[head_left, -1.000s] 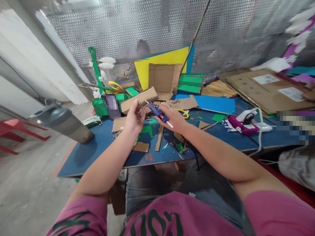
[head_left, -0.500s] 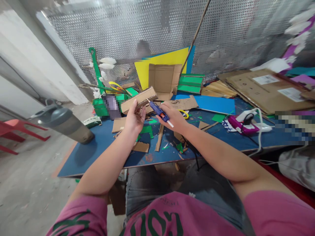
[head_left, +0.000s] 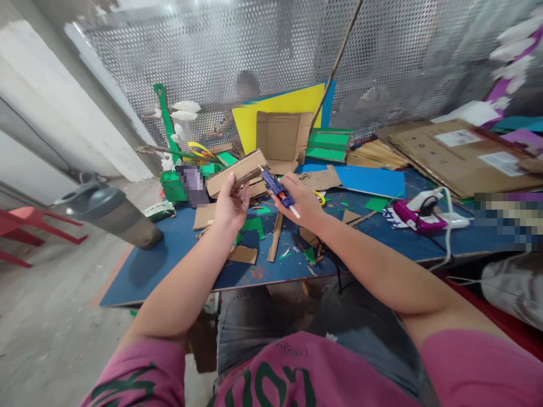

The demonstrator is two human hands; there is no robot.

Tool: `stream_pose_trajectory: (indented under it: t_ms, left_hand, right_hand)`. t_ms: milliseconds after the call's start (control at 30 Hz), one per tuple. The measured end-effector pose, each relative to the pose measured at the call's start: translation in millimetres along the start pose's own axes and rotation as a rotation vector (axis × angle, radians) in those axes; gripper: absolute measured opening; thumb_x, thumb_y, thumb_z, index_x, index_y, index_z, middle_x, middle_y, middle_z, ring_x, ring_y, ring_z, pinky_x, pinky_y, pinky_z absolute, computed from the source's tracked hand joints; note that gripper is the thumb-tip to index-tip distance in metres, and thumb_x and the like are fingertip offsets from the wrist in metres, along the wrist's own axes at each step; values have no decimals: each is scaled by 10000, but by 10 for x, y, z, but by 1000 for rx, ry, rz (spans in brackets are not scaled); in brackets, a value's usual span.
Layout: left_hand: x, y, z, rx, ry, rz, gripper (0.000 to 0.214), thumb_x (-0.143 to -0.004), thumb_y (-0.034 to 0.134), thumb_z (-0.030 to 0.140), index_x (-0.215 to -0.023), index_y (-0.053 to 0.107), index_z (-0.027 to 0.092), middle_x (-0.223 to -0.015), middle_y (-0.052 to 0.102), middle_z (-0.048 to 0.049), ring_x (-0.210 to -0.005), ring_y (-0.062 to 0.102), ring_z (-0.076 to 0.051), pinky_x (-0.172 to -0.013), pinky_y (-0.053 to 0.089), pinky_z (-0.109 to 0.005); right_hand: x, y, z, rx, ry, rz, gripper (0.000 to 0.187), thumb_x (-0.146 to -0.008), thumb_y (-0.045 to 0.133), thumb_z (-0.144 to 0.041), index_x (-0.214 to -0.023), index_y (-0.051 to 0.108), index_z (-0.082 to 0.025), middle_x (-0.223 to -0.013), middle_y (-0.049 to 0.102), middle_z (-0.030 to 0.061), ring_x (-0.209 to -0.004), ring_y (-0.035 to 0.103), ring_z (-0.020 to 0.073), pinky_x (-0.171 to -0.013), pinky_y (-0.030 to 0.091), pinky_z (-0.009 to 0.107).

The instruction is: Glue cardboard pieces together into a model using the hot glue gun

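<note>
Blue table (head_left: 173,243), cardboard (head_left: 237,171) in left fingers (head_left: 245,196)

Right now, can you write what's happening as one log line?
left hand: holds cardboard piece | right hand: holds blue glue gun | nozzle: near cardboard piece's edge, contact unclear | grey bottle: on blue table
</note>
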State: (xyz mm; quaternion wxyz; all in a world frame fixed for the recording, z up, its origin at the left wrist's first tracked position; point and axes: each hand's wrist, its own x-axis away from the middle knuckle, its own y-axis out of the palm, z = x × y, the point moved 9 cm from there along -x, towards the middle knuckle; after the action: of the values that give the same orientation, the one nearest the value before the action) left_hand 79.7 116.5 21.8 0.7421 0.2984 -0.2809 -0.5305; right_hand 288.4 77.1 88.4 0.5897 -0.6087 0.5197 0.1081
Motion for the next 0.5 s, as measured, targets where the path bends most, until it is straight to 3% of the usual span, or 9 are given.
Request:
stream_pose_trajectory:
  t_ms: [167,500]
  left_hand:
    - [10,-11,23,2,6,9,216,-905,887,380,-1072,786,287,-1066,833,0,-1128,820,-163,-1028,641,-228]
    - [46,-1,50,-3,-15,38,115,-955,836,361,-994,773,273,-1014,828,12,-1052,823,-139,-970,628,-205]
  right_hand:
    - [2,-37,0,-3,4,33,227,-992,666,-310,-1193,579,-249,-1177,616,119,-1047,636,331,-841,539,430]
    - [-4,-71,9,0,34,52,119,-1022,631,-309,-1104,565,-253,-1128,596,113,-1021,615,327,-836,525,446]
